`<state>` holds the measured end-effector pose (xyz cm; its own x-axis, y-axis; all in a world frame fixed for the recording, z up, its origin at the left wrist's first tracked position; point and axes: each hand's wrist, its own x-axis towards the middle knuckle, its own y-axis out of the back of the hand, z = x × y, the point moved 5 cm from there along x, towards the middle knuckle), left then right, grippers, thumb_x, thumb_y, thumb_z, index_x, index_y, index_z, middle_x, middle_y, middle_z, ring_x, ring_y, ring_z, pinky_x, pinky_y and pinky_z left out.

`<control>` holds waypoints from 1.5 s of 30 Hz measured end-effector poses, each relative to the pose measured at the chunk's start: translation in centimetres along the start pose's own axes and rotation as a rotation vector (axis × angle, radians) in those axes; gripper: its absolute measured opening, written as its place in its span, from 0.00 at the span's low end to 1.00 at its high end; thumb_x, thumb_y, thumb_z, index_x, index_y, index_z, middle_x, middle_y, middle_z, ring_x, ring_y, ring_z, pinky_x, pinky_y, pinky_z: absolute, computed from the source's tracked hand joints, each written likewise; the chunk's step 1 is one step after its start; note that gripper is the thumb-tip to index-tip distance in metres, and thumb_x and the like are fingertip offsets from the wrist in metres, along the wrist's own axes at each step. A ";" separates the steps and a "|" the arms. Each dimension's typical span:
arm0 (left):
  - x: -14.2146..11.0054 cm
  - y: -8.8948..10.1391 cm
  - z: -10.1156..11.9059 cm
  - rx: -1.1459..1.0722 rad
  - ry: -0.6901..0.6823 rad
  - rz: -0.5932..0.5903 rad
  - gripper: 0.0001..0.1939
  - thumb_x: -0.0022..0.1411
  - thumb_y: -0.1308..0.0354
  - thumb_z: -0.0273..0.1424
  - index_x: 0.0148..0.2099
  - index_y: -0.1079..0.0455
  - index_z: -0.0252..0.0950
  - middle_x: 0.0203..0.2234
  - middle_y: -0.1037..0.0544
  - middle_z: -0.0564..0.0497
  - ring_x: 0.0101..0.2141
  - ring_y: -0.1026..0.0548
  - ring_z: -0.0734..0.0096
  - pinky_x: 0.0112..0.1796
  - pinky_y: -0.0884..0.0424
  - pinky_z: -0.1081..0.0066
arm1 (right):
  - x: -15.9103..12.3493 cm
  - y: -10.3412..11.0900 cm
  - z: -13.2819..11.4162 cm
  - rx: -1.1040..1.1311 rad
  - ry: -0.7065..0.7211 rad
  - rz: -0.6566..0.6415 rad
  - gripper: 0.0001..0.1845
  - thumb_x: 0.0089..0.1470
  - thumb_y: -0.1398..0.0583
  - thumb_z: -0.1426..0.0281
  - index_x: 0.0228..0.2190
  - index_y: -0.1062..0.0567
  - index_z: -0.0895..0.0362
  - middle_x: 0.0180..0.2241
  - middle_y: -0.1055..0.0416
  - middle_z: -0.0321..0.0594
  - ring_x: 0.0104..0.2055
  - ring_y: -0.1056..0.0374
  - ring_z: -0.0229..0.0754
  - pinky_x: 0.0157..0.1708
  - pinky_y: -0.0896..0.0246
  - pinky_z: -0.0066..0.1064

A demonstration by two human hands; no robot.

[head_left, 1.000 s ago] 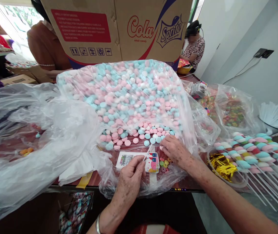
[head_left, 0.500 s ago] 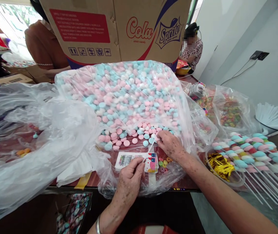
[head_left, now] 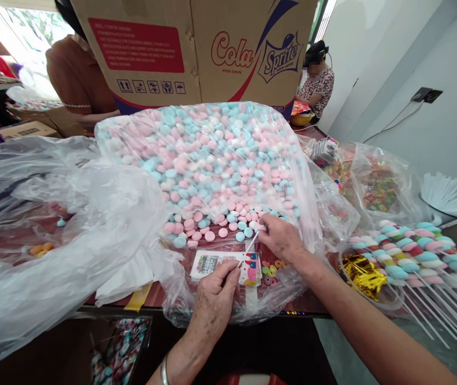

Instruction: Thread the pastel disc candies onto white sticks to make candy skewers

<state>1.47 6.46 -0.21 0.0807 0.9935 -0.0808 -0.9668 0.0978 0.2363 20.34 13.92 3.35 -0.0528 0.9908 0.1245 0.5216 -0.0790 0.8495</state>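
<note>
My left hand (head_left: 218, 294) pinches the lower end of a thin white stick (head_left: 252, 242) between thumb and fingers. The stick slants up and to the right, toward my right hand (head_left: 282, 238). Between the right fingertips is a pink marshmallow (head_left: 261, 228), close to the stick's upper end; whether the stick enters it I cannot tell. Beyond both hands, a clear bag (head_left: 212, 155) spills pink, blue and white marshmallows onto the table. Printed cards (head_left: 208, 265) lie just past my left hand. Small ring-shaped candies (head_left: 270, 270) rest beside the cards.
Filled marshmallow sticks (head_left: 416, 251) are piled at right, beside a tub of gold ties (head_left: 362, 275). White sticks (head_left: 452, 195) fan out behind them. Crumpled plastic (head_left: 103, 208) covers the left side. A large carton (head_left: 196, 53) stands behind the bag; two people sit beyond.
My right hand has moved slightly left from among the loose marshmallows to the stick's upper end, with a pink marshmallow now in its fingertips. My left hand keeps its hold on the stick.
</note>
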 end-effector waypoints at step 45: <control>0.0 -0.2 0.6 0.153 -0.159 0.102 0.17 0.62 0.48 0.36 0.40 0.21 0.33 0.22 0.22 0.50 0.23 0.27 0.67 0.31 0.28 0.69 | -2.6 -0.2 0.1 0.834 -0.041 -0.065 0.17 0.53 0.36 0.59 0.44 0.19 0.49 0.43 0.20 0.37 0.46 0.24 0.47 0.51 0.30 0.43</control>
<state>1.80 6.43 0.36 0.0339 0.9942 0.1017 -0.9249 -0.0073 0.3801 20.43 11.39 2.82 -0.0822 0.9951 0.0556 0.9785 0.0700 0.1942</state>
